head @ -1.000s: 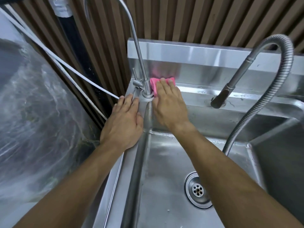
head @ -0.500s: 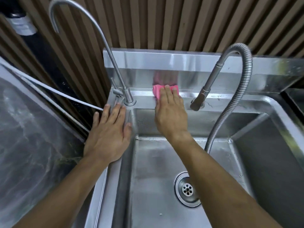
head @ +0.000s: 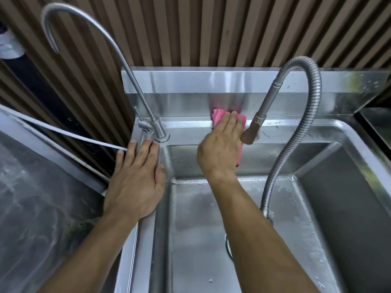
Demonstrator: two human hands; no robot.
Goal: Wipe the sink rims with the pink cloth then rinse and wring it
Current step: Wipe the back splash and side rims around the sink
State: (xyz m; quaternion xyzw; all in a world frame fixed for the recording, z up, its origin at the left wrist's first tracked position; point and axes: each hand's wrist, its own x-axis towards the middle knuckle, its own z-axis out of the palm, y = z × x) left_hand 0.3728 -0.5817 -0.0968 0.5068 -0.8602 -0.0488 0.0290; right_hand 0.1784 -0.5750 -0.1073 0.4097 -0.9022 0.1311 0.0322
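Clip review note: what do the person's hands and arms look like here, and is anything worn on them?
Both the left hand and the right hand are bare, with no gloves. The forearms are uncovered as far as the frame shows, with no sleeve edge in view. No watch, ring, bracelet or marking shows on either wrist or on the visible fingers. Nails look short.

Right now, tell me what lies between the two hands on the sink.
Head view: between the left hand and right hand lie only bare rim and the sink's basin corner.

head view looks steeply down, close over the sink [head: 211, 240].
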